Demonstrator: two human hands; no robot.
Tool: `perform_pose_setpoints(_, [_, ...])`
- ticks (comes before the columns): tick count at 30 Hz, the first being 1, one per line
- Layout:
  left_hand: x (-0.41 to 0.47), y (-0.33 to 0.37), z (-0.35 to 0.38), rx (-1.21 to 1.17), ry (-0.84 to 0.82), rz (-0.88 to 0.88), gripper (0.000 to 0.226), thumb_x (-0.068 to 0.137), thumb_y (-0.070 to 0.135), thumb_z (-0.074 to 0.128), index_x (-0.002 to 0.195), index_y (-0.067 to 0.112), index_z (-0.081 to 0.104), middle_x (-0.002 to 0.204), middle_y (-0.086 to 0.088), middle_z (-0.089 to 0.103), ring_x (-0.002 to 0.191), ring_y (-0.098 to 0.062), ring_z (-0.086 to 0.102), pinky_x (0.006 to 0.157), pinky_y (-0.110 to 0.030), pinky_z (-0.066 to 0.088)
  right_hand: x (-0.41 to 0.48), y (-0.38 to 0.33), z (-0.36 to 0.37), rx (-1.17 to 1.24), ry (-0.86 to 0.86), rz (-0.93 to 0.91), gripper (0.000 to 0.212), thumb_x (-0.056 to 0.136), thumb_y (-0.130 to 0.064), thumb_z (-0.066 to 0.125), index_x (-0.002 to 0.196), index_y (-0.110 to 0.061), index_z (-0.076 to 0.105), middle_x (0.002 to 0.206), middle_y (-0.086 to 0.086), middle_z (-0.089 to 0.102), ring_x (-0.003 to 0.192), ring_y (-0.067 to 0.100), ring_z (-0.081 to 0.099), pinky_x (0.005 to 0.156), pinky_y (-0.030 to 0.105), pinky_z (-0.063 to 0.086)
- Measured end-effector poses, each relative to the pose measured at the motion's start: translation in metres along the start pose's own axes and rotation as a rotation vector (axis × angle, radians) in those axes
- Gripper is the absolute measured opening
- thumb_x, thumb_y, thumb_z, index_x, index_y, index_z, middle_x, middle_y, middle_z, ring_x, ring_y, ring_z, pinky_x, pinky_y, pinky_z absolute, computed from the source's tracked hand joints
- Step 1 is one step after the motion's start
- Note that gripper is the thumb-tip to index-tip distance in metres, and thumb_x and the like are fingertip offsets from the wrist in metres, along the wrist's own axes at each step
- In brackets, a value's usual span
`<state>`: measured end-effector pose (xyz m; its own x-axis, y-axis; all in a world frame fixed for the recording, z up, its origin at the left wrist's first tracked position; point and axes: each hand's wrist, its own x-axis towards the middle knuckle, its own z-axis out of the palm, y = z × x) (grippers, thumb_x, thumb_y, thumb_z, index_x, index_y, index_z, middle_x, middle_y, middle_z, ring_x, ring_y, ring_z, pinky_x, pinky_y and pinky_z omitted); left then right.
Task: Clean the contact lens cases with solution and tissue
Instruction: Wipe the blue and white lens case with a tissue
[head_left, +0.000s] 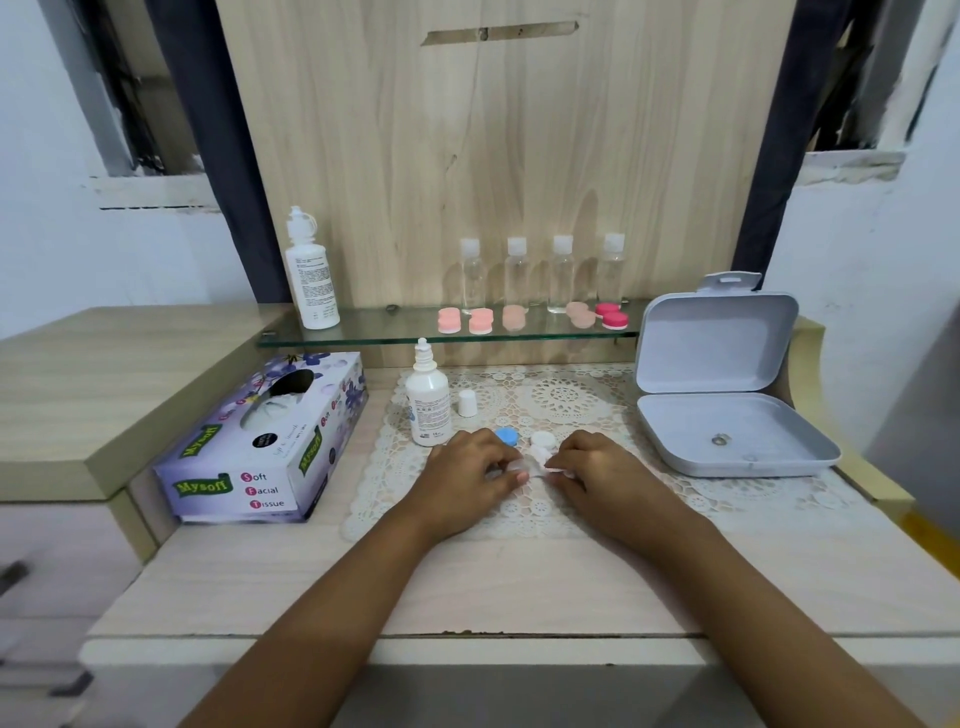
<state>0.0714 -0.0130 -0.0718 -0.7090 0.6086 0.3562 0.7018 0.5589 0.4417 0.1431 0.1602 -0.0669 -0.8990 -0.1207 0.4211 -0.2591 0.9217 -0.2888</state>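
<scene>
The table's (519, 587) chipped front edge runs across the bottom, and behind it a wide band of bare top is crossed only by the two forearms. Both hands rest on the near part of a lace doily (571, 400), close together.

The left hand (467, 470) has its fingers curled in, pinching the near end of a small white case (540, 458) that lies between the hands. The right hand (597, 467) is curled too, its fingertips pinching a scrap of white tissue (560, 471) against the case. Where case ends and tissue begins is hard to tell.

Just behind the fingers sit a blue cap (506, 436) and a white cap (543, 440), side by side and apart. Left of these, near the left hand's knuckles, stands an uncapped bottle (427, 400), with its lid (467, 402) upright just beside it. The middle of the doily behind them is open.

A tissue box (265, 441) lies angled off the doily's left edge. A grey box (717, 343) stands open at the right, its base over the doily's right edge.

Furthest back, a glass shelf (389, 338) holds a big bottle (310, 275), four clear bottles (517, 275) and a row of pink cases (449, 319) near its front edge.
</scene>
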Motion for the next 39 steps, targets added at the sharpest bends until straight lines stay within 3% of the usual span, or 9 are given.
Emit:
perform_pose_setpoints(3, [0.0, 0.0, 0.0, 0.008, 0.009, 0.001, 0.026, 0.089, 0.038, 0.057, 0.107, 0.022, 0.067, 0.104, 0.005, 0.06, 0.099, -0.013, 0.048, 0.093, -0.038, 0.039, 0.0, 0.0, 0.0, 0.002, 0.001, 0.003, 0.02, 0.091, -0.019, 0.053, 0.102, -0.008, 0.065, 0.104, 0.009, 0.059, 0.101, 0.025, 0.052, 0.087, 0.037, 0.043])
perform_pose_setpoints(10, [0.001, -0.001, 0.0, 0.001, -0.004, 0.01, 0.024, 0.089, 0.037, 0.057, 0.106, 0.022, 0.067, 0.102, 0.007, 0.06, 0.099, -0.013, 0.05, 0.093, -0.041, 0.04, -0.003, 0.009, 0.001, 0.126, 0.035, -0.01, 0.015, 0.086, -0.02, 0.064, 0.097, -0.014, 0.071, 0.09, -0.011, 0.05, 0.086, 0.01, 0.05, 0.077, 0.022, 0.039])
perform_pose_setpoints(15, [0.002, -0.002, 0.0, 0.0, -0.01, 0.017, 0.023, 0.089, 0.035, 0.058, 0.105, 0.022, 0.067, 0.1, 0.006, 0.059, 0.098, -0.014, 0.051, 0.091, -0.042, 0.041, -0.005, 0.006, 0.002, -0.029, 0.026, 0.015, 0.023, 0.091, -0.031, 0.053, 0.105, -0.022, 0.068, 0.099, -0.001, 0.057, 0.095, 0.025, 0.052, 0.081, 0.036, 0.044])
perform_pose_setpoints(18, [0.002, -0.002, 0.0, 0.004, -0.006, 0.018, 0.023, 0.089, 0.035, 0.058, 0.104, 0.021, 0.068, 0.101, 0.004, 0.06, 0.098, -0.016, 0.052, 0.09, -0.042, 0.042, -0.004, 0.0, 0.0, -0.168, -0.002, 0.031, 0.031, 0.095, -0.034, 0.042, 0.112, -0.022, 0.064, 0.107, 0.002, 0.055, 0.104, 0.024, 0.049, 0.084, 0.035, 0.042])
perform_pose_setpoints(22, [0.001, -0.001, 0.0, 0.012, 0.0, 0.014, 0.023, 0.089, 0.036, 0.058, 0.104, 0.021, 0.068, 0.102, 0.004, 0.06, 0.099, -0.015, 0.052, 0.09, -0.041, 0.042, -0.001, -0.005, 0.002, -0.188, 0.035, -0.01, 0.046, 0.084, -0.041, 0.032, 0.087, -0.01, 0.067, 0.085, 0.008, 0.059, 0.081, 0.031, 0.06, 0.064, 0.038, 0.049])
perform_pose_setpoints(28, [0.001, -0.002, 0.001, 0.007, -0.005, 0.007, 0.025, 0.09, 0.036, 0.057, 0.106, 0.02, 0.067, 0.104, 0.005, 0.06, 0.1, -0.015, 0.052, 0.092, -0.042, 0.041, -0.003, 0.001, 0.0, 0.023, 0.038, 0.04, 0.014, 0.087, -0.027, 0.059, 0.096, -0.018, 0.065, 0.098, -0.002, 0.053, 0.092, 0.022, 0.054, 0.077, 0.035, 0.044])
perform_pose_setpoints(39, [0.0, -0.001, 0.001, -0.001, 0.001, 0.005, 0.023, 0.089, 0.035, 0.058, 0.105, 0.02, 0.067, 0.103, 0.004, 0.06, 0.1, -0.016, 0.051, 0.092, -0.041, 0.041, -0.005, -0.003, 0.004, -0.06, 0.018, 0.098, 0.027, 0.092, -0.031, 0.05, 0.11, -0.016, 0.064, 0.105, 0.005, 0.053, 0.101, 0.026, 0.05, 0.084, 0.037, 0.043])
